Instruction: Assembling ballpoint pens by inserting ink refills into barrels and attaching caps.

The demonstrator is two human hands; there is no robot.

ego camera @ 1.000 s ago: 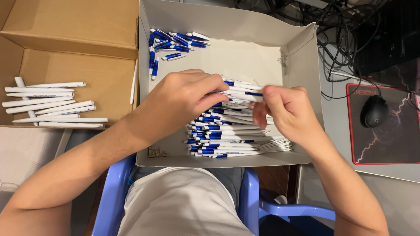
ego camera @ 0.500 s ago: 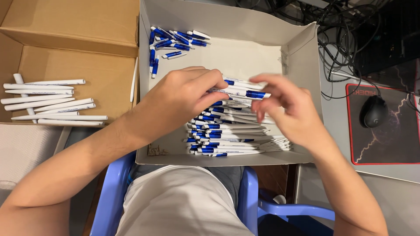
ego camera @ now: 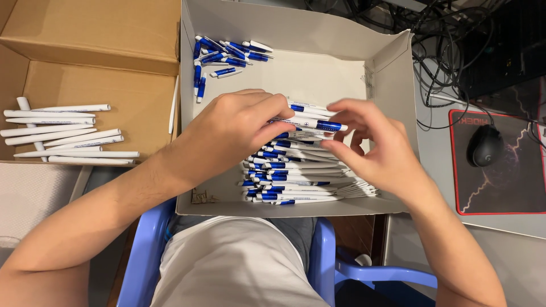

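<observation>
My left hand (ego camera: pixel 230 133) pinches a white pen with a blue clip (ego camera: pixel 310 123) by its left end, held level above a stack of assembled white-and-blue pens (ego camera: pixel 301 176) in a grey open box (ego camera: pixel 392 74). My right hand (ego camera: pixel 372 150) hovers by the pen's right end with fingers spread, and holds nothing that I can see. Several loose blue pen parts (ego camera: pixel 224 59) lie in the box's far left corner.
A brown cardboard box (ego camera: pixel 102 74) at the left holds several white pen barrels (ego camera: pixel 62 136). At the right a black mouse (ego camera: pixel 484 145) sits on a dark mouse pad (ego camera: pixel 500 170), with tangled cables (ego camera: pixel 455 45) behind. I sit on a blue chair (ego camera: pixel 145 256).
My right hand has let go of the pen's right end and opened its fingers. My left hand keeps the pen over the stack.
</observation>
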